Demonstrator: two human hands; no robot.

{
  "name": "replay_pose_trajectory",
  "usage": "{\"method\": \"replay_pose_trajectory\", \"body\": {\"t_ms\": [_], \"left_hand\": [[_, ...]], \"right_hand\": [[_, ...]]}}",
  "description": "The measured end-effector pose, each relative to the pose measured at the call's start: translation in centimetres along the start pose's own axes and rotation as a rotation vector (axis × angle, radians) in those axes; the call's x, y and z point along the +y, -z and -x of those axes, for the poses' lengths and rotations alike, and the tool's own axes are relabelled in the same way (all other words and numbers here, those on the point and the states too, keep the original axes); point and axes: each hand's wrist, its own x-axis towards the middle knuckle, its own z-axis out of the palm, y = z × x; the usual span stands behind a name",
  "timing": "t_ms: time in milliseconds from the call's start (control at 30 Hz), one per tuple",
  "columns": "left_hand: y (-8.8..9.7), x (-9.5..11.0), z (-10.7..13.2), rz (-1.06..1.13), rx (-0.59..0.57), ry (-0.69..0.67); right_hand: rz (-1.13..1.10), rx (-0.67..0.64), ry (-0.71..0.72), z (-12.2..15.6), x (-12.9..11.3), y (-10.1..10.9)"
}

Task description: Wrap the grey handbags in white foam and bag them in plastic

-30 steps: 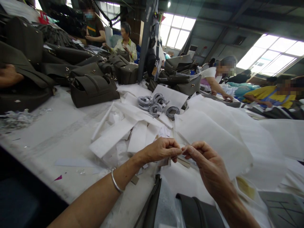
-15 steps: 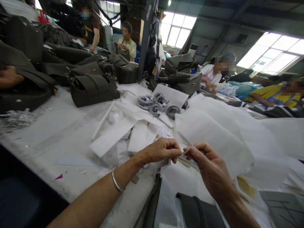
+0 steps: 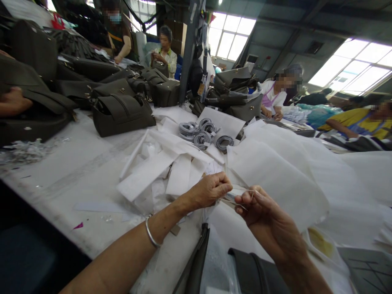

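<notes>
My left hand [image 3: 210, 190], a bracelet on its wrist, is closed on one end of a thin pale cord [image 3: 243, 189]. The other end runs into my right hand [image 3: 269, 216], whose thumb and fingers pinch it, so the cord spans the short gap between the hands. Under the hands lies a dark olive bag [image 3: 256, 267] with clear plastic [image 3: 219, 255] beside its flap. A dark strap-like piece [image 3: 196, 259] rises from it towards my left hand. What else my left fingers hold is hidden.
White paper sheets [image 3: 275, 167] and strips [image 3: 150, 175] cover the table's middle. Several coiled grey straps [image 3: 202, 139] lie behind them. Dark bags [image 3: 122, 114] are piled at left and back, near a post [image 3: 188, 53]. Several co-workers stand or sit around.
My right hand has turned and drawn slightly away from my left, widening the gap. More of the cord now shows between them. The view has shifted slightly.
</notes>
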Motion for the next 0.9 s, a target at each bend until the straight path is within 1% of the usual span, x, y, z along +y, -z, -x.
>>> {"method": "replay_pose_trajectory", "body": {"t_ms": [67,100,167,200,233,267,333,400,433,533,567,633,700,733,800,867,900], "left_hand": [[0.0,0.1,0.0,-0.085,0.003,-0.035],[0.0,0.2,0.0,-0.104,0.014,-0.047],[0.0,0.3,0.0,-0.096,0.053,-0.050],[0.0,0.4,-0.1,-0.086,0.073,-0.044],[0.0,0.4,-0.1,-0.078,0.090,-0.036],[-0.1,0.4,-0.1,-0.070,0.098,-0.030],[-0.2,0.5,0.0,-0.063,0.088,-0.025],[-0.4,0.5,0.0,-0.073,0.045,-0.025],[-0.5,0.6,0.1,-0.084,0.011,-0.024],[-0.2,0.7,0.1,-0.167,-0.068,-0.022],[0.1,0.8,0.0,-0.216,-0.087,-0.001],[0.8,0.6,0.0,-0.331,-0.111,0.076],[1.5,0.2,-0.1,-0.425,-0.113,0.172],[1.7,-0.1,0.0,-0.454,-0.097,0.206],[1.9,-0.9,0.3,-0.461,-0.062,0.251],[1.8,-1.8,0.8,-0.428,-0.060,0.314],[1.7,-2.2,1.2,-0.399,-0.061,0.349]], "right_hand": [[-0.014,-0.051,-0.042,0.2,-0.1,-0.1],[0.017,-0.075,-0.076,0.4,-0.1,-0.1],[0.139,-0.113,-0.149,0.6,0.0,0.1],[0.211,-0.121,-0.163,0.7,0.0,0.3],[0.275,-0.119,-0.147,0.7,0.0,0.5],[0.325,-0.106,-0.102,0.8,0.0,0.6],[0.380,-0.046,0.038,0.8,0.0,0.8],[0.380,0.025,0.157,0.7,-0.2,0.9],[0.364,0.048,0.188,0.7,-0.3,0.9],[0.272,0.069,0.221,0.6,-1.2,0.8],[0.229,0.078,0.235,0.7,-1.8,0.7],[0.144,0.116,0.274,0.9,-3.1,0.7],[0.140,0.148,0.284,1.3,-4.5,0.7],[0.185,0.163,0.274,1.5,-5.0,0.8],[0.369,0.186,0.211,1.6,-5.2,1.1],[0.650,0.167,0.099,1.4,-4.2,1.5],[0.808,0.130,0.044,1.1,-3.4,1.8]]}}
